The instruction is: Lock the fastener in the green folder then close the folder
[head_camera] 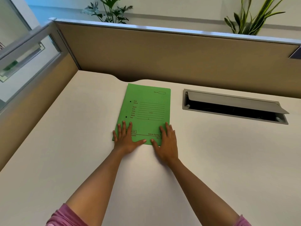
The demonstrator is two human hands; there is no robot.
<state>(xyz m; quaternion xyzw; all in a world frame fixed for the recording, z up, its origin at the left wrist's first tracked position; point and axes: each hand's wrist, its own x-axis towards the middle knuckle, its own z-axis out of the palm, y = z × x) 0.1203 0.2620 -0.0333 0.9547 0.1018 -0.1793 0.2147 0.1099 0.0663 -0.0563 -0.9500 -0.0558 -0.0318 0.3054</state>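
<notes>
Pale, matte and smooth, the desk (pixel 65 144) filled most of the head view, its far edge cut in a shallow curve against a tan fabric partition (pixel 162 56) capped with a metal rail. Set into the desktop at the right was a grey rectangular cable hatch (pixel 234 106), its flap tilted up over a dark opening. Leafy plants (pixel 109 10) rose behind the partition, and a glass panel (pixel 27 59) stood at the left. Near the middle of the desk, just left of the hatch, lay the green folder (pixel 145 110), closed and flat, a thin card cover with slightly rounded corners, printed with ruled form lines and small dark lettering, and showing two punched holes along its left margin. The fastener inside was hidden by the cover. The left hand (pixel 125 137) rested palm down on the folder's near left corner, fingers spread and flat, gripping nothing. The right hand (pixel 166 141) lay the same way on the near right corner, fingers extended and relaxed, its thumb pointing toward the other thumb along the near edge. Both forearms were bare, with pink sleeves (pixel 65 216) at the bottom of the view.
</notes>
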